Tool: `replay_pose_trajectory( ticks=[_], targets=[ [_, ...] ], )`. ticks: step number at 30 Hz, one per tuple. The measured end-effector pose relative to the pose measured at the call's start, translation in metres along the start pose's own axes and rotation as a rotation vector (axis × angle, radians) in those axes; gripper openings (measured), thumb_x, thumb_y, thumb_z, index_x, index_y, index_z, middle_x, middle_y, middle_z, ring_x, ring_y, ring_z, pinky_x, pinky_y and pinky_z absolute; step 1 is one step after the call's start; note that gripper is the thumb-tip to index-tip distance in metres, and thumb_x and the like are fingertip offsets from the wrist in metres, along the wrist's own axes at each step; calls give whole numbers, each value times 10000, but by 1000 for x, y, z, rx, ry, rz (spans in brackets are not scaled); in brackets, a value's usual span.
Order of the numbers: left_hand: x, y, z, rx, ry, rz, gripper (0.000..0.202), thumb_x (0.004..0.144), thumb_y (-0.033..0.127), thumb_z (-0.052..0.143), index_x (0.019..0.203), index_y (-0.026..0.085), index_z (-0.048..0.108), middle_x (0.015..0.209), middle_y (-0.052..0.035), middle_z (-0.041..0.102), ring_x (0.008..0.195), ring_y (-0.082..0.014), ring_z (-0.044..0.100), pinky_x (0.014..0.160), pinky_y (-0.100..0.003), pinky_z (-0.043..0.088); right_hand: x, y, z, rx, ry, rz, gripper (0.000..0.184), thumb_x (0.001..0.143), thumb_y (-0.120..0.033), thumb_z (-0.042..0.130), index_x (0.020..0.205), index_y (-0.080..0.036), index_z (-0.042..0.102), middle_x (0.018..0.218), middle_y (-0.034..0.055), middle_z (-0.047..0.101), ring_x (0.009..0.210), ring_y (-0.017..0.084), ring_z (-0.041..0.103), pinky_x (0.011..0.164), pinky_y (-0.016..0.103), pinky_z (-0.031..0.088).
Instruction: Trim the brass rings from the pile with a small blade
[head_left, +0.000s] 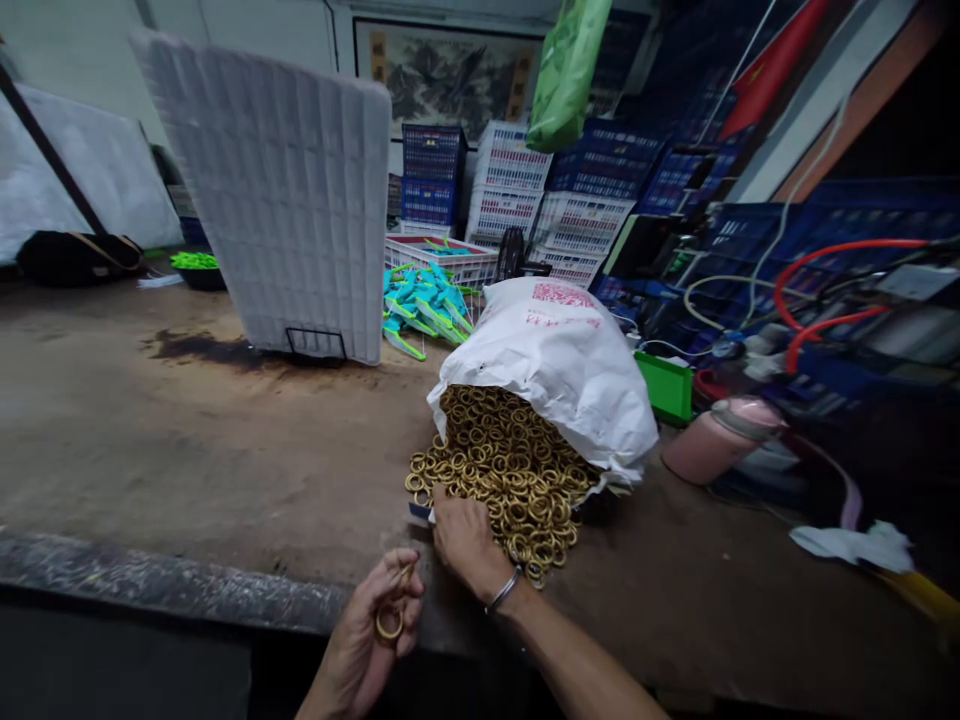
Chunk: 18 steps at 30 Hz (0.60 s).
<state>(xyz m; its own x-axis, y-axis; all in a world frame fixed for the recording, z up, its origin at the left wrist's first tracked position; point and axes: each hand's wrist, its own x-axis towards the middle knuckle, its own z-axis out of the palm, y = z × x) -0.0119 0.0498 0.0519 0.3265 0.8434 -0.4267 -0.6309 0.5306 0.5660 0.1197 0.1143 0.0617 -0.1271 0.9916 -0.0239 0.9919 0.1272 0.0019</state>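
Many brass-coloured metal rings (517, 480) spill from the mouth of a white woven sack (562, 360) onto the table. My left hand (379, 625), low in front of the pile near the table's front edge, is closed on a brass ring (388, 626); its fingers partly cover what else may be in them. My right hand (466, 535), with a metal bracelet at the wrist, is at the pile's near left edge with curled fingers. A small flat dark-blue and white piece (420, 512) sticks out beside its fingertips; whether it is gripped is hidden.
A tall grey ribbed panel (292, 190) stands on the brown table (187, 440). Behind the sack are turquoise-and-green plastic parts (424, 300) and stacked crates (510, 165). At right lie a pink bottle (716, 440), a green tray (664, 385) and red hoses (795, 300).
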Motion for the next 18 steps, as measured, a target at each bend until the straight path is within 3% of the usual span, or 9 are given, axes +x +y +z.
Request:
replay_pose_trajectory(
  ticks=[5, 11, 14, 16, 18],
  targets=[
    [6, 0, -5, -102, 40, -30, 176, 669, 278, 672, 717, 139, 576, 731, -37, 588, 604, -112, 539, 420, -180, 331, -2, 0, 2, 6, 15, 1, 286, 801, -158, 403, 1081, -116, 442, 776, 115, 643, 710, 230, 610, 582, 296, 392],
    [11, -4, -2, 24, 43, 33, 242, 649, 317, 693, 742, 157, 537, 663, 12, 552, 543, -79, 507, 375, -149, 284, -7, 7, 4, 95, 48, -15, 323, 755, -148, 437, 1078, -132, 443, 817, 95, 627, 739, 208, 578, 624, 281, 358],
    [13, -9, 5, 153, 86, 93, 326, 651, 377, 675, 861, 187, 514, 610, 50, 516, 465, -59, 459, 356, -137, 267, -13, 12, 0, 360, 56, -31, 208, 726, -126, 443, 923, -177, 485, 702, 15, 585, 628, 145, 528, 576, 234, 317],
    [15, -13, 9, 240, 112, 125, 394, 667, 419, 647, 956, 201, 492, 599, 58, 508, 437, -55, 435, 350, -135, 264, -19, 15, -4, 650, 78, -20, 72, 758, -168, 424, 805, -196, 471, 648, -27, 520, 588, 113, 473, 544, 207, 300],
    [16, -17, 14, 319, 109, 145, 421, 678, 454, 621, 987, 201, 487, 586, 63, 498, 403, -45, 396, 345, -134, 248, -27, 17, -5, 932, 75, -6, 66, 783, -233, 413, 730, -201, 435, 624, -49, 454, 569, 98, 420, 522, 191, 298]
  ],
)
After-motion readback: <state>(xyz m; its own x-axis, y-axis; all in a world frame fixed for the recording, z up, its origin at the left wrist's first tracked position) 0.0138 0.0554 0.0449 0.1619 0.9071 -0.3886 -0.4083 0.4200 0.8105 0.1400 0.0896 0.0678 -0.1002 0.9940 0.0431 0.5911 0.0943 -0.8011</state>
